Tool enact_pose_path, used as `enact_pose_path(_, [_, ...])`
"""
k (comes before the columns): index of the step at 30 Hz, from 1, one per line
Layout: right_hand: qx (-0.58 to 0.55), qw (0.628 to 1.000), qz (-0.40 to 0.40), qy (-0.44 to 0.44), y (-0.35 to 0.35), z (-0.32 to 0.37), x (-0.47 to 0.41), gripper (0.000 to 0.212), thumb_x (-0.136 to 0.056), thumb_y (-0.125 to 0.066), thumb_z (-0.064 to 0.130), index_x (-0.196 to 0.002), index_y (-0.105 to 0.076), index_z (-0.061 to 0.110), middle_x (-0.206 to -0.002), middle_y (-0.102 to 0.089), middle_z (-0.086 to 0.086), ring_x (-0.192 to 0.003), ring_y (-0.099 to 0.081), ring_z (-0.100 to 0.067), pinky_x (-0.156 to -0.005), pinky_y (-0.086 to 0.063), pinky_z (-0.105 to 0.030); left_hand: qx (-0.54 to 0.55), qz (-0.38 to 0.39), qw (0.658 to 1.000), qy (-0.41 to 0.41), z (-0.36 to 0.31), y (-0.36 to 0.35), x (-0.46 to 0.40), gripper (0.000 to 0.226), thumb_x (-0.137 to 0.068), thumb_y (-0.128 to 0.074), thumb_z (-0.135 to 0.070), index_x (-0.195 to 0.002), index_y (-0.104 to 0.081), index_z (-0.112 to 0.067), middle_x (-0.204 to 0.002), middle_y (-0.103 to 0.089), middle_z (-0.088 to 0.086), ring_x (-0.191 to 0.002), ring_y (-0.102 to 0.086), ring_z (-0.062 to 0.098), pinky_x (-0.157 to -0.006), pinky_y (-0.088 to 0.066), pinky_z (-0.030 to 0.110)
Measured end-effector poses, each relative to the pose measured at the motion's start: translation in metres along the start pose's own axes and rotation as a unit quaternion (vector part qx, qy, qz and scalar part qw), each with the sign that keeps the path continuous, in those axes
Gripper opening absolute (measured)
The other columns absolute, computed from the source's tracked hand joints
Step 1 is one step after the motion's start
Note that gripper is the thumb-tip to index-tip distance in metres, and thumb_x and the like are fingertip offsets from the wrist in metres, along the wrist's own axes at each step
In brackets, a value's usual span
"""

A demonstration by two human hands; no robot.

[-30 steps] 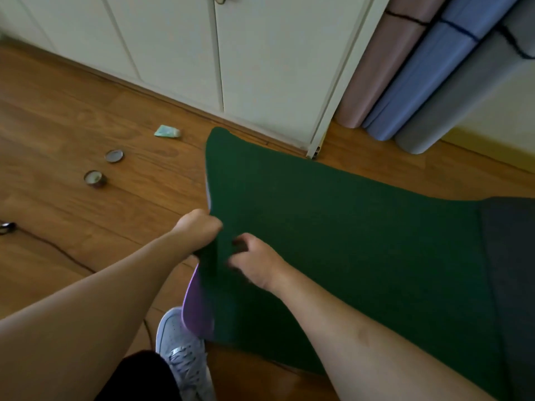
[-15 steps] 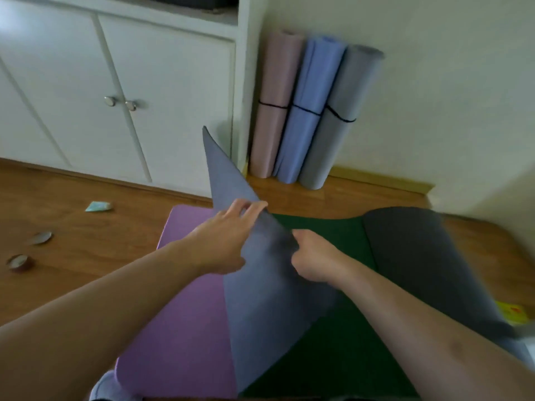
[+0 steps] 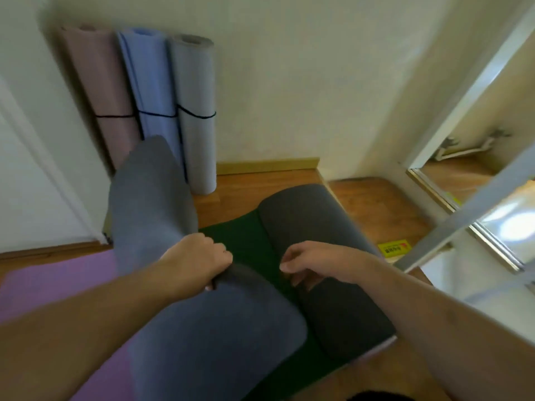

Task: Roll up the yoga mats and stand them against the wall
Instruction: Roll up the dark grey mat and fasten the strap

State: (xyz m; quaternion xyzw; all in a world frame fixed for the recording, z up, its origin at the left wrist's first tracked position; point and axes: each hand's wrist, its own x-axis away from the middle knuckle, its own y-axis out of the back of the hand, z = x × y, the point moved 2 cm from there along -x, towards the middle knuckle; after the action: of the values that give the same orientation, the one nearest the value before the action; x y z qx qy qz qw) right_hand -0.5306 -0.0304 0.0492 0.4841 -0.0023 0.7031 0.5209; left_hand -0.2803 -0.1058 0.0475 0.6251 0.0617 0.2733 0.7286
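- The left hand [image 3: 199,263] is clenched on a fold of the grey mat [image 3: 208,337], knuckles up, lifting it so one flap rises toward the wall and the other droops toward the viewer.
- The right hand [image 3: 315,264] grips nothing; its fingers hang loosely curled just over the dark mat [image 3: 321,241], whether touching it I cannot tell. The hands are apart, with a strip of green mat [image 3: 249,241] between them.
- Judged step: peeling the grey mat off the pile so it can be laid out and rolled; no roll has been started on it.
- Next move, as I judge it: the free hand should take a second hold on the grey mat, so that an end can be laid straight and tucked tight, or the roll will skew.
- Taking the green mat as landmark: the grey mat hangs above its left part, the dark mat lies on its right part, and a purple mat [image 3: 52,285] lies flat to its left.
- Beyond the green mat, three rolled mats [image 3: 150,105] already stand tied against the wall [image 3: 304,82]; there is bare wall to their right.
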Motion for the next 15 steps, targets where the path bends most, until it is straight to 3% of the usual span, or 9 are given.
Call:
enact_pose_path(3, [0.039, 0.984, -0.126, -0.115, 0.027, -0.110, -0.034, 0.048, -0.100, -0.072, 0.040, -0.140, -0.054, 0.019, -0.132, -0.064, -0.004, -0.117, -0.065, -0.023, -0.101, -0.056, -0.041, -0.017, 0.020, 0.998, -0.055, -0.031, -0.023, -0.054, 0.017, -0.099, -0.064, -0.034, -0.113, -0.058, -0.025, -0.115, -0.064, -0.003, -0.101, -0.064, 0.019, -0.089, -0.048, 0.036])
enact_pose_path(7, [0.038, 0.922, -0.258, -0.287, 0.048, -0.238, -0.060, 0.091, -0.090, -0.082, 0.041, -0.159, -0.032, 0.008, -0.159, -0.037, -0.019, -0.139, -0.049, -0.040, -0.107, -0.052, -0.044, -0.022, -0.017, 0.992, -0.122, -0.065, -0.040, -0.118, 0.016, -0.100, -0.063, -0.030, -0.114, -0.059, -0.024, -0.116, -0.063, -0.003, -0.100, -0.063, 0.021, -0.086, -0.044, 0.036])
enact_pose_path(11, [-0.037, 0.907, -0.242, -0.344, 0.058, -0.327, -0.088, 0.113, -0.082, -0.085, 0.054, -0.167, -0.022, 0.014, -0.162, -0.031, -0.017, -0.145, -0.042, -0.041, -0.116, -0.045, -0.053, 0.004, -0.067, 0.983, -0.170, -0.092, -0.053, -0.160, 0.023, -0.088, -0.079, -0.030, -0.101, -0.062, -0.023, -0.098, -0.065, -0.003, -0.081, -0.064, 0.019, -0.071, -0.040, 0.034])
enact_pose_path(15, [-0.071, 0.890, -0.242, -0.379, 0.067, -0.368, -0.102, 0.113, -0.081, -0.086, 0.059, -0.163, -0.024, 0.014, -0.158, -0.038, -0.018, -0.147, -0.038, -0.041, -0.120, -0.038, -0.056, 0.041, -0.070, 0.978, -0.191, -0.109, -0.067, -0.187, 0.033, -0.075, -0.090, -0.033, -0.087, -0.060, -0.025, -0.080, -0.061, -0.006, -0.062, -0.049, 0.014, -0.062, -0.035, 0.030])
